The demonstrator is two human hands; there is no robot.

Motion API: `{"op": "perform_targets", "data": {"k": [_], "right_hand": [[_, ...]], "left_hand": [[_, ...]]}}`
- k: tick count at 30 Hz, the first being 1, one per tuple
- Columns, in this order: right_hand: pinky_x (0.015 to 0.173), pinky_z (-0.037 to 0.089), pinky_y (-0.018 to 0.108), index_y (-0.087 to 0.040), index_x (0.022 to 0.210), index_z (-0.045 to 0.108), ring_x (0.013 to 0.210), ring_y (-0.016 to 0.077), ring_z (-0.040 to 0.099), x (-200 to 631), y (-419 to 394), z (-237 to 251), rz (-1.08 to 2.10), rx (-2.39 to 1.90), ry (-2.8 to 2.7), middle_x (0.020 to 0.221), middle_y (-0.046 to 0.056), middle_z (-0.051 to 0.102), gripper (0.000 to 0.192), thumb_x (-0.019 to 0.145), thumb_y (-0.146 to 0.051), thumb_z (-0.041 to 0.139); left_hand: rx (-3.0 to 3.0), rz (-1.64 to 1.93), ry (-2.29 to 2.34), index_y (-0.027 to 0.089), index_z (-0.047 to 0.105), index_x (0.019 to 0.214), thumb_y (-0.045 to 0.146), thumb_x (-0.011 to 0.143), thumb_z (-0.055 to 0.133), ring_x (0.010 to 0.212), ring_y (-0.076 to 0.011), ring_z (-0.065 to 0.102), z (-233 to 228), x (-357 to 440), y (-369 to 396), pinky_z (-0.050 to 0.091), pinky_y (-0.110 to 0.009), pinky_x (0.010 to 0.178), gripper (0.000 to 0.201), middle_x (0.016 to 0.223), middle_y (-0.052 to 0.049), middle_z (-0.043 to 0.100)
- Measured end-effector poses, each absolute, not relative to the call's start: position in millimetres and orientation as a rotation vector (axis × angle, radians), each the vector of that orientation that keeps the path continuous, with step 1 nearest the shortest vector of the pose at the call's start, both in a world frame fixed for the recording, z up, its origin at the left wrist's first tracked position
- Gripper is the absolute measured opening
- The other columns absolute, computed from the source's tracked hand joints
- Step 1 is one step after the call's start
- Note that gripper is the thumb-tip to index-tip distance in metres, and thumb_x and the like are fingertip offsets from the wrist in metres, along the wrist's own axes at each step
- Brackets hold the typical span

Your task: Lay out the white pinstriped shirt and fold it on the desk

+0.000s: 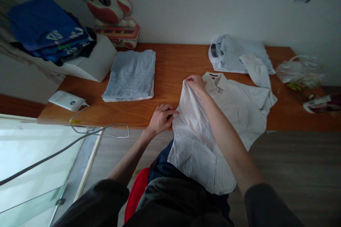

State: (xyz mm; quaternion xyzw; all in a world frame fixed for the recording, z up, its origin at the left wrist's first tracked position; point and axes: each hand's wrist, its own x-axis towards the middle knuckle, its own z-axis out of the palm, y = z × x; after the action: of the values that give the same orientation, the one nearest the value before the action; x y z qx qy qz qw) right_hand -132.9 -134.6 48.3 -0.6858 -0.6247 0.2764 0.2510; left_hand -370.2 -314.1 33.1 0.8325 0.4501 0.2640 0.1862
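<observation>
My left hand pinches the folded edge of the white thin-striped cotton shirt on the wooden tabletop; my right hand presses its shoulder. The collar label seems unreadable.

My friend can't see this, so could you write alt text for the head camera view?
A person's left hand and right hand pinch the folded edge of a white pinstriped collared shirt on a long orange-brown wooden table. A folded pale blue shirt lies to the left.
</observation>
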Motion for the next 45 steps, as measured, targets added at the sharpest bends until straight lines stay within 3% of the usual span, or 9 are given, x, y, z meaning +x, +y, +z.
{"op": "perform_targets", "data": {"k": [5,13,20,26,30,34,37,40,45], "right_hand": [[0.112,0.033,0.056,-0.027,0.099,0.085,0.11,0.0288,0.07,-141.1,-129.6,46.4,0.72,-1.934,-1.679,0.108,0.002,0.084,0.014,0.089,-0.032,0.076],[0.115,0.029,0.055,-0.021,0.111,0.079,0.116,0.0299,0.067,-150.4,-142.9,36.6,0.462,-1.933,-1.736,0.116,0.011,0.08,0.027,0.104,-0.039,0.06],[0.109,0.033,0.048,-0.021,0.108,0.078,0.11,0.0268,0.066,-143.4,-143.0,37.8,0.53,-1.889,-1.818,0.116,0.01,0.08,0.024,0.101,-0.028,0.057],[0.112,0.034,0.05,-0.02,0.109,0.074,0.112,0.028,0.066,-141.9,-137.5,39.1,0.54,-1.899,-1.819,0.115,0.011,0.079,0.026,0.103,-0.042,0.061],[0.117,0.037,0.051,-0.018,0.134,0.065,0.118,0.0267,0.067,-129.6,-145.6,49.3,0.754,-1.759,-1.789,0.126,0.011,0.077,0.044,0.105,-0.051,0.061],[0.114,0.045,0.046,-0.02,0.141,0.06,0.128,0.026,0.063,-93.8,-217.9,65.8,0.565,-1.38,-1.698,0.143,0.013,0.069,0.047,0.105,-0.05,0.06],[0.101,0.051,0.042,-0.023,0.122,0.069,0.115,0.0259,0.067,-52.5,-315.7,64.5,0.326,-1.345,-1.487,0.123,0.01,0.074,0.033,0.107,-0.049,0.055],[0.093,0.053,0.043,-0.023,0.111,0.072,0.099,0.0255,0.067,-2.7,-416.1,39.8,0.162,-1.549,-1.336,0.11,0.009,0.074,0.027,0.103,-0.047,0.061],[0.093,0.053,0.047,-0.02,0.122,0.073,0.103,0.0307,0.067,64.1,-523.8,-26.7,0.227,-1.886,-1.314,0.113,0.013,0.074,0.046,0.095,-0.057,0.069]], "left_hand": [[2.334,0.749,1.328,0.03,0.083,0.122,0.012,0.098,0.055,0.108,-0.0277,0.063,33.8,-370.3,-316.5,0.047,-0.046,0.096,0.04,0.112,-0.007,0.072],[2.375,0.661,1.303,0.034,0.083,0.121,0.012,0.097,0.054,0.108,-0.0283,0.062,36.0,-375.6,-313.5,0.046,-0.047,0.097,0.044,0.11,-0.007,0.069],[2.357,0.552,1.29,0.035,0.083,0.12,0.012,0.096,0.052,0.115,-0.0284,0.065,46.7,-382.9,-309.1,0.048,-0.05,0.104,0.046,0.114,-0.005,0.072],[2.336,0.437,1.183,0.035,0.083,0.121,0.009,0.09,0.055,0.101,-0.0246,0.073,64.7,-383.3,-286.8,0.058,-0.041,0.095,0.049,0.106,-0.002,0.078],[2.369,0.582,1.235,0.029,0.083,0.119,0.009,0.089,0.055,0.116,-0.0252,0.072,74.4,-348.9,-264.6,0.056,-0.041,0.109,0.046,0.12,-0.004,0.078],[2.449,0.595,1.361,0.017,0.065,0.147,0.021,0.103,0.047,0.146,-0.0289,0.059,63.3,-295.7,-239.1,0.043,-0.048,0.128,0.048,0.154,-0.013,0.066],[2.502,0.448,1.488,0.006,0.048,0.162,0.035,0.108,0.042,0.165,-0.0348,0.034,44.1,-271.5,-222.6,0.025,-0.054,0.137,0.061,0.173,-0.021,0.044],[2.526,0.368,1.535,0.002,0.035,0.168,0.046,0.11,0.034,0.171,-0.0339,0.019,25.9,-267.1,-212.9,0.012,-0.053,0.141,0.073,0.18,-0.021,0.031],[2.564,0.378,1.535,0.003,0.029,0.172,0.055,0.109,0.028,0.172,-0.0319,0.013,14.0,-272.9,-208.1,0.005,-0.051,0.141,0.081,0.182,-0.019,0.027]]}}
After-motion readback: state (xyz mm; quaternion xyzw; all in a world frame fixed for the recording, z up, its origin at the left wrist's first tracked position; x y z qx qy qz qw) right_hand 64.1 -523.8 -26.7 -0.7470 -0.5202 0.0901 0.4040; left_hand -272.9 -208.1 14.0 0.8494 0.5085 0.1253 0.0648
